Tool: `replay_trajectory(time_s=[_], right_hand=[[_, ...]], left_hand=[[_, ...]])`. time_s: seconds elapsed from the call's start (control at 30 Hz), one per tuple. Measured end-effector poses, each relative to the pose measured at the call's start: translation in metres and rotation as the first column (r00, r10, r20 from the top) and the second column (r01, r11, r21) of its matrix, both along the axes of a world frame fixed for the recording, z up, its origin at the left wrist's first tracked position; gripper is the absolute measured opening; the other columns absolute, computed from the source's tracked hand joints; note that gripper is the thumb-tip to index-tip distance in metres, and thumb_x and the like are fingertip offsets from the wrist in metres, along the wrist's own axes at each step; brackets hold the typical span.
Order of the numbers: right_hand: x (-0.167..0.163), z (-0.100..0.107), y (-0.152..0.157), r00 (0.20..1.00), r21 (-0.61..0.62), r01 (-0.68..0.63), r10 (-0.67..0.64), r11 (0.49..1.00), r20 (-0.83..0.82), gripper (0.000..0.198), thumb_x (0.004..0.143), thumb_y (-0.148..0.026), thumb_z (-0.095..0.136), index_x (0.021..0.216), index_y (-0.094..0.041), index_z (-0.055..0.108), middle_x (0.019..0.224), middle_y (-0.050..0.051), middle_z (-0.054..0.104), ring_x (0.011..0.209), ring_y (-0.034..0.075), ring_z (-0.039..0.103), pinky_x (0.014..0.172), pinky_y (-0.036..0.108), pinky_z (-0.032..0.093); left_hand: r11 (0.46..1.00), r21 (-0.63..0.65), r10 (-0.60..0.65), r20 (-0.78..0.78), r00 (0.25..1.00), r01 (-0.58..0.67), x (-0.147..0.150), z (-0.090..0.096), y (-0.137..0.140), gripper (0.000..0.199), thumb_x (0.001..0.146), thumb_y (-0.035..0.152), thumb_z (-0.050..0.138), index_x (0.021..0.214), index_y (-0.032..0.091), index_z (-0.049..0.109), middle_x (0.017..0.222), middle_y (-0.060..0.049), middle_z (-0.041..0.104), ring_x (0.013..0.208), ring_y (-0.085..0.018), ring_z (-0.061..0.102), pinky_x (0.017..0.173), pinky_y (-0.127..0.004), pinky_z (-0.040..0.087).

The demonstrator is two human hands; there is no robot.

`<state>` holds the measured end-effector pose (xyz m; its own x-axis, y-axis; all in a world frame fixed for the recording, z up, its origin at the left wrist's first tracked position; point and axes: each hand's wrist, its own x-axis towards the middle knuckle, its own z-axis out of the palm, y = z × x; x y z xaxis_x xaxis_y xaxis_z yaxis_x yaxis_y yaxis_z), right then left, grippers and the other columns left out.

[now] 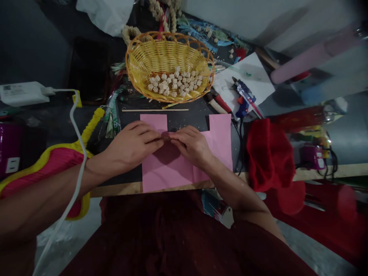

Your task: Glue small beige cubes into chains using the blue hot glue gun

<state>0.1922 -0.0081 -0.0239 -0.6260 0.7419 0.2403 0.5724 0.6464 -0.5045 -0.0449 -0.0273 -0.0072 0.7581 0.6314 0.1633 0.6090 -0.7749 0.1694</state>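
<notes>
Over a pink sheet (168, 172) with a notch cut in its far edge, my two hands meet fingertip to fingertip. My left hand (136, 142) is closed in a pinch on one end of a small brownish piece (166, 138). The other end is pinched by my right hand (194, 143). Fingers cover most of that piece, so its kind cannot be made out. Just beyond the sheet lies a thin wooden stick (155, 110). A yellow wicker basket (169, 50) stands behind it, holding several small pale knobbly pieces (174, 83).
At right are a blue glue gun (243, 97), pliers (220, 102), white paper (258, 73) and red fabric (270, 153). On the left lie a yellow-edged pink fan-shaped item (57, 165) and a white adapter (24, 93), whose cable crosses my left forearm. The table edge (115, 189) is near my body.
</notes>
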Motion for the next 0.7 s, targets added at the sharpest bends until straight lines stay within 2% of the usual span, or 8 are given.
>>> replay_trajectory(time_s=[0.13, 0.3, 0.57, 0.7], right_hand=[[-0.0019, 0.0046, -0.0027, 0.990, 0.035, 0.052, -0.056, 0.998, 0.133, 0.020, 0.096, -0.029, 0.051, 0.098, -0.024, 0.070, 0.096, 0.005, 0.073, 0.088, 0.022, 0.062, 0.078, 0.039, 0.045], [-0.0040, 0.0096, -0.0042, 0.972, 0.102, 0.049, -0.071, 0.994, 0.223, 0.022, 0.097, -0.031, 0.049, 0.096, -0.023, 0.069, 0.094, 0.005, 0.073, 0.086, 0.022, 0.059, 0.074, 0.038, 0.038], [-0.0058, 0.0084, -0.0085, 0.966, 0.214, 0.079, -0.128, 0.974, 0.224, 0.022, 0.096, -0.035, 0.051, 0.088, -0.021, 0.066, 0.085, 0.002, 0.071, 0.081, 0.019, 0.057, 0.073, 0.034, 0.033], [-0.0058, 0.0068, -0.0065, 0.970, 0.203, 0.097, -0.139, 0.974, 0.200, 0.024, 0.096, -0.038, 0.052, 0.087, -0.021, 0.066, 0.084, 0.003, 0.071, 0.081, 0.019, 0.056, 0.073, 0.033, 0.032]], left_hand=[[0.999, 0.028, -0.027, 0.004, 1.000, 0.026, 0.0000, 0.0038, 0.0001, 0.030, 0.094, 0.016, 0.043, 0.115, 0.022, 0.064, 0.112, -0.001, 0.070, 0.105, -0.023, 0.057, 0.096, -0.041, 0.042], [0.997, 0.058, -0.044, 0.044, 0.998, 0.042, -0.0011, 0.0068, -0.0013, 0.028, 0.097, 0.020, 0.042, 0.112, 0.018, 0.064, 0.113, -0.002, 0.069, 0.107, -0.025, 0.055, 0.096, -0.043, 0.042], [1.000, -0.017, -0.006, -0.006, 1.000, 0.006, -0.0011, 0.0076, -0.0020, 0.027, 0.097, 0.020, 0.044, 0.114, 0.022, 0.065, 0.116, 0.001, 0.069, 0.111, -0.021, 0.054, 0.100, -0.040, 0.038], [1.000, -0.009, -0.003, 0.011, 1.000, 0.003, -0.0005, 0.0067, -0.0009, 0.027, 0.094, 0.016, 0.047, 0.112, 0.023, 0.066, 0.114, 0.002, 0.070, 0.110, -0.022, 0.054, 0.100, -0.040, 0.037]])
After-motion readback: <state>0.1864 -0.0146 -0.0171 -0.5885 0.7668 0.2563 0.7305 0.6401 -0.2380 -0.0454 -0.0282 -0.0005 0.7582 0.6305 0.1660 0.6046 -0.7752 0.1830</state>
